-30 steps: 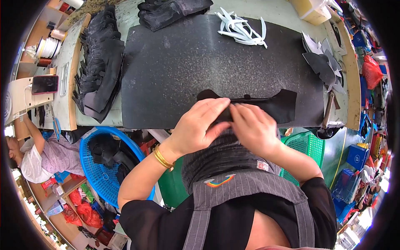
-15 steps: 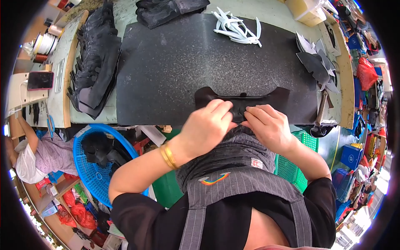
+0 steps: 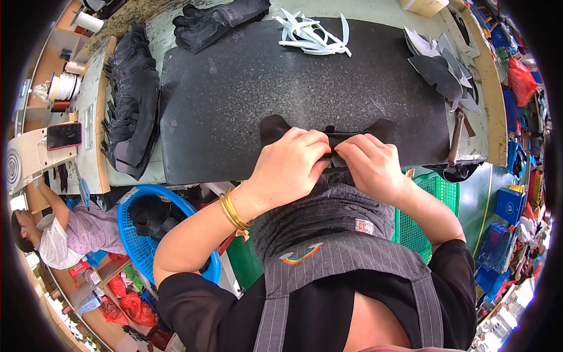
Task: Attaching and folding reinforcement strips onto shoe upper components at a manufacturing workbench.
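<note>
Left hand point(image 3: 292, 165) and right hand point(image 3: 375, 167), fingers pinching black piece point(image 3: 337, 138), blue basket point(image 3: 134, 251), seemingly dark pieces point(image 3: 151, 217) inside

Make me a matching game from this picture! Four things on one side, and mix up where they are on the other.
Things:
1. White strips
2. Blue basket
3. Gold bangles
4. Black piece

Places:
A. Around the left wrist
B. Between the left hand and right hand, held by the fingertips
C. On the far part of the dark mat
D. On the person's left, beside the table

Pairs: 1-C, 2-D, 3-A, 4-B.
</note>
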### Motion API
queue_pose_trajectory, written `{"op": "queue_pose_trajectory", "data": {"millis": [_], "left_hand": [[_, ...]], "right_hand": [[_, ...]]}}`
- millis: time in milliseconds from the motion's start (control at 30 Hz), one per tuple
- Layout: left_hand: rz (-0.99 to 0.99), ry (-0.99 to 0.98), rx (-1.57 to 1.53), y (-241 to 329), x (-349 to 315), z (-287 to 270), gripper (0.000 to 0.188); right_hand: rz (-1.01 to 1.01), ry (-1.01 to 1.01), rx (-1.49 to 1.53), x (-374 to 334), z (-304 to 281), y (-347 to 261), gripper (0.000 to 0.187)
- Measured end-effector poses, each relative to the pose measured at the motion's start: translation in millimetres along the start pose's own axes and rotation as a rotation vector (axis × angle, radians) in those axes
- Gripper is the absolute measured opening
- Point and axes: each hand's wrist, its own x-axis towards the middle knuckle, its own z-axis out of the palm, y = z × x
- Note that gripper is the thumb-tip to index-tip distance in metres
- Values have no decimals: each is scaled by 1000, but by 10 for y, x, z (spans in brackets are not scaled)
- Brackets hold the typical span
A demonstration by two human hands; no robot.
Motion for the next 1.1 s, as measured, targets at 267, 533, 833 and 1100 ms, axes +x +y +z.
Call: {"op": "queue_pose_trajectory", "data": {"millis": [267, 533, 833, 1100], "left_hand": [[222, 1, 169, -112, -86, 21, 18], [493, 195, 453, -58, -141, 112, 18], [496, 152, 518, -37, -148, 49, 22], [363, 134, 427, 74, -177, 86, 29]], "right_hand": [[-363, 60, 31, -107, 44, 223, 29], [-396, 184, -45, -364, 50, 186, 35], [-329, 100, -99, -110, 41, 69, 35], [-361, 55, 19, -169, 26, 102, 30]]}}
